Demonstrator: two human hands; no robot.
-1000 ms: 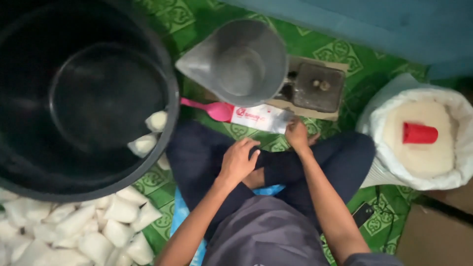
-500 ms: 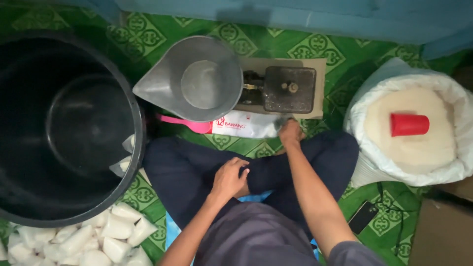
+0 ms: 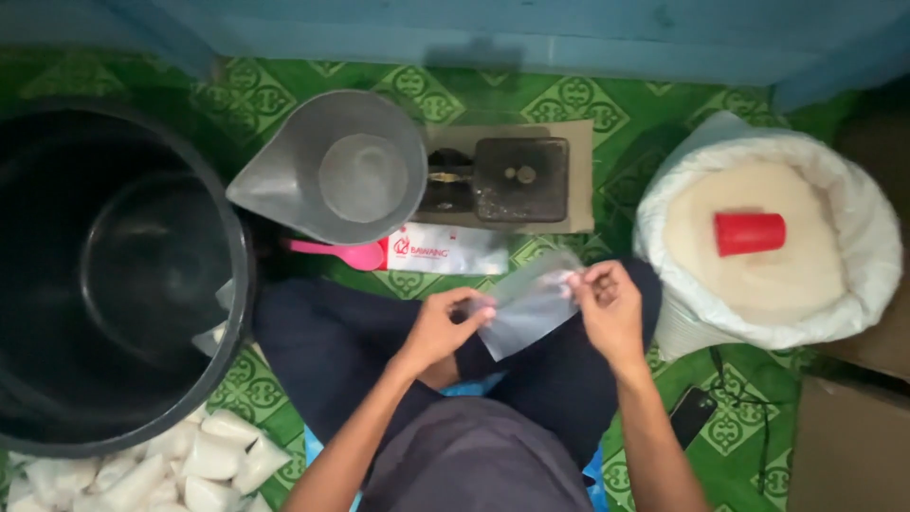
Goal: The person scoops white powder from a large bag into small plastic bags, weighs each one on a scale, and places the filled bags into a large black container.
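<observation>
While two hands (image 3: 445, 327) (image 3: 607, 308) hold one clear bag (image 3: 526, 303)

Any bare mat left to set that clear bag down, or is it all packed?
Free mat: the strip between the jug and the blue wall, and the patch between the scale and the white sack. Crowded: left side, with the black tub and filled packets. Both hands hold the clear bag.

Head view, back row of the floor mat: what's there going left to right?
Black tub → grey measuring jug → metal scale → white sack of grain, with a red cup lying on the grain.
</observation>
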